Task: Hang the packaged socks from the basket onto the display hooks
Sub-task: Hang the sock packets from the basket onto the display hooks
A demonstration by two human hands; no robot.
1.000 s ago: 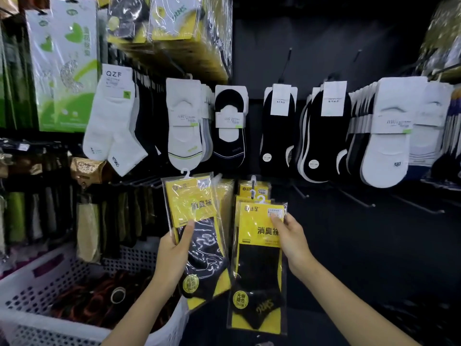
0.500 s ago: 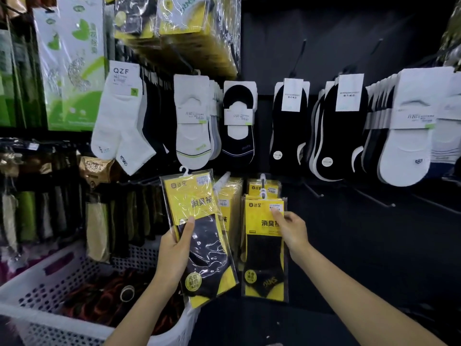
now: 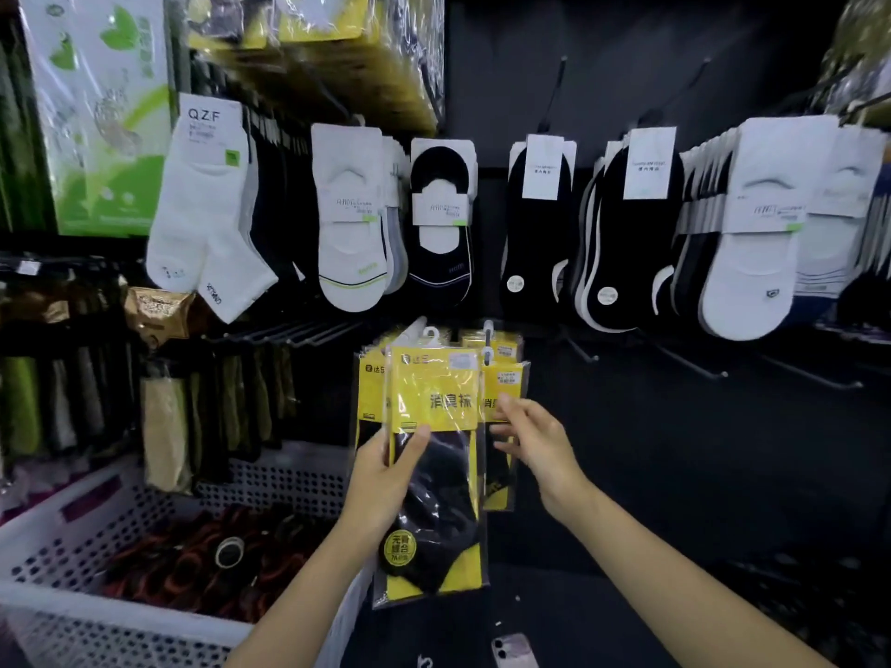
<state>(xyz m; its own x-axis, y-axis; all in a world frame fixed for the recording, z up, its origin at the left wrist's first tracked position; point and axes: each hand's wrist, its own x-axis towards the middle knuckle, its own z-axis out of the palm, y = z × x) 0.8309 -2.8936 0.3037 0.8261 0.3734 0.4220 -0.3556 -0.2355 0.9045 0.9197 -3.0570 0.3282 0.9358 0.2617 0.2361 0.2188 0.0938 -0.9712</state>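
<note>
Sock pack (image 3: 434, 455), yellow-carded, gripped at its left edge by left hand (image 3: 385, 470), raised before hung packs (image 3: 504, 378); right hand (image 3: 535, 441) loose-fingered, empty, beside them. Recommend right hand steady hanger tab (image 3: 430, 334), then thread squarely.

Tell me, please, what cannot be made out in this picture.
Head view:
- Held pack in the left hand: whether its hanger sits on a hook, too small, blurred.
- Hung pack: mostly covered by the held pack and right hand.
- Basket contents: dark, blurred; basket cut by the left edge.
</note>
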